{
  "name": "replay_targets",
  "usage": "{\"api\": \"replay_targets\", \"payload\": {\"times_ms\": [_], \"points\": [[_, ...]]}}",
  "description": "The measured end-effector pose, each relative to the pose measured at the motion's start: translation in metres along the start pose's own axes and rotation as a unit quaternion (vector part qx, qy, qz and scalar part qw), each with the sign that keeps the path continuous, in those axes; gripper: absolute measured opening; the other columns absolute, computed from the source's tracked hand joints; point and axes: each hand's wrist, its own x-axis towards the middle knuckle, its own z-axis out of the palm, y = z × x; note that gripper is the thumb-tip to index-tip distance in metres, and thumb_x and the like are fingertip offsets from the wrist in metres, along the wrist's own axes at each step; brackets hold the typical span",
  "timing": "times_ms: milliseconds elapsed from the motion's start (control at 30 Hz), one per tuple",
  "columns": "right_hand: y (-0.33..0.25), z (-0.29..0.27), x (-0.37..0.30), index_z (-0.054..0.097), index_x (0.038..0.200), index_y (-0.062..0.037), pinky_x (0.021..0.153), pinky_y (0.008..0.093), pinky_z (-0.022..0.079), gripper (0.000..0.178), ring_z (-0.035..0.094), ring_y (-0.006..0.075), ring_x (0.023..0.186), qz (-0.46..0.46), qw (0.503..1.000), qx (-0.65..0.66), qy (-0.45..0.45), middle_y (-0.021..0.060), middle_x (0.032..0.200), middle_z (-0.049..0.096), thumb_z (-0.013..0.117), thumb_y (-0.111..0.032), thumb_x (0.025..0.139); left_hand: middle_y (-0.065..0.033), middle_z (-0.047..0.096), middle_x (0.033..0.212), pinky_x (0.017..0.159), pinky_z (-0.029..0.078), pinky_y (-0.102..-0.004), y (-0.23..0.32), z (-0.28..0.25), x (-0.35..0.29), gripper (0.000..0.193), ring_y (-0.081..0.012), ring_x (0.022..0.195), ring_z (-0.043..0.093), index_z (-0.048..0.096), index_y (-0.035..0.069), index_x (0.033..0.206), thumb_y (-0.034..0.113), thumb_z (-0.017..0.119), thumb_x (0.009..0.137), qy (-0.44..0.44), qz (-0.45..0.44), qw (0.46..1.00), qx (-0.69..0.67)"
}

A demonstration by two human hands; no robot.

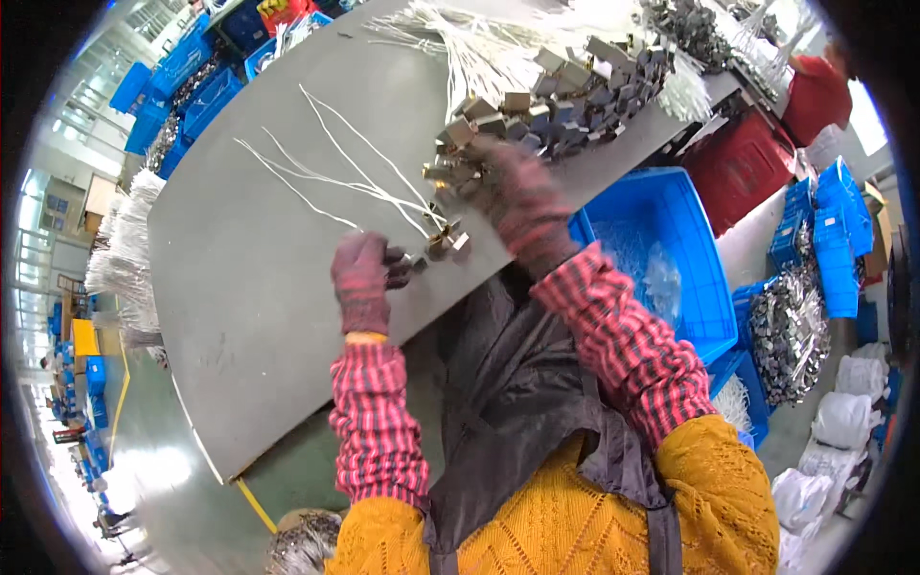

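Observation:
My left hand [364, 278], in a dark red glove, is over the grey tabletop with its fingers curled. At its fingertips is a small metal part [417, 262], and a white wire runs up-left from beside this hand. Just to the right lies a small cluster of metal parts [447, 240], their thin white wires [359, 172] fanned out up-left. My right hand [525, 196], gloved alike, is blurred by motion at the near-left end of a heap of box-shaped metal parts [565, 110]. Its fingers are smeared, so their grip is unclear.
White wires [479, 48] trail from the heap across the grey table [259, 316]. A blue bin [704, 259] holding clear plastic stands by my right forearm. Beyond it are a dark red bin [733, 168] and a person in red [816, 101]. White wire bundles [129, 254] hang at the left edge.

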Motion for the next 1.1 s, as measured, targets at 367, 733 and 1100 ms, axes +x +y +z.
{"api": "replay_targets", "payload": {"times_ms": [367, 733, 1100], "points": [[-0.046, -0.035, 0.039, 0.07, 0.111, -0.0109, 0.067, 0.0278, 0.048, 0.024, 0.058, 0.0114, 0.073, 0.156, 0.98, -0.124, -0.018, 0.0009, 0.074, 0.06, 0.066, -0.017, 0.088, -0.0177, 0.066, 0.108, 0.086, 0.059, -0.0459, -0.026, 0.005, -0.024, 0.027, -0.0325, 0.102, 0.066, 0.059, -0.002, 0.116, 0.018, 0.057, 0.098, -0.172, -0.021, 0.935, -0.311], [-0.083, -0.147, -0.245, 0.061, 0.112, -0.0054, 0.063, 0.0245, 0.047, 0.033, 0.054, 0.0085, 0.072, 0.21, 0.972, 0.09, 0.056, 0.0002, 0.09, 0.059, 0.069, 0.003, 0.081, -0.0138, 0.066, 0.092, 0.073, 0.06, -0.0452, -0.03, 0.18, -0.097, 0.024, -0.0295, 0.083, 0.068, 0.057, 0.001, 0.1, 0.025, 0.055, 0.1, -0.214, -0.156, 0.884, -0.385], [-0.037, -0.358, -0.555, 0.065, 0.113, -0.0069, 0.045, 0.0252, 0.043, 0.029, 0.052, 0.0107, 0.052, 0.569, 0.794, -0.086, 0.196, 0.0025, 0.076, 0.062, 0.061, -0.006, 0.084, -0.0144, 0.07, 0.095, 0.076, 0.061, -0.05, -0.035, 0.144, -0.056, 0.022, -0.0336, 0.085, 0.069, 0.063, 0.005, 0.105, 0.026, 0.06, 0.097, -0.148, -0.059, 0.889, -0.429]]}}
